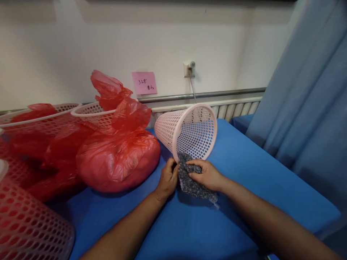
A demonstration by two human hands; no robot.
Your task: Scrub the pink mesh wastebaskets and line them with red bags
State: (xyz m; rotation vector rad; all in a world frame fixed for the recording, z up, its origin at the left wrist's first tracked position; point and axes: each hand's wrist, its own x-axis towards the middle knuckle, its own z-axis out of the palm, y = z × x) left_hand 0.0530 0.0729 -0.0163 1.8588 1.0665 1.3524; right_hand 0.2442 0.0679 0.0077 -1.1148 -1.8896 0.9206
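A pink perforated basket point(173, 126) lies on its side on the blue table point(244, 169), its mouth facing me. A grey speckled bag point(187, 180) lies at the basket's lower rim, partly spread on the table. My left hand point(168, 178) is closed on the bag's left edge, just below the rim. My right hand point(206, 175) pinches the bag's top edge from the right, fingers curled over it.
A full red plastic bag point(116, 159) sits left of the basket. Behind it stand more pink baskets point(92, 113) lined with red bags. Another perforated basket point(27, 224) is at the near left. A blue curtain point(311, 90) hangs on the right, a wall socket point(189, 68) behind.
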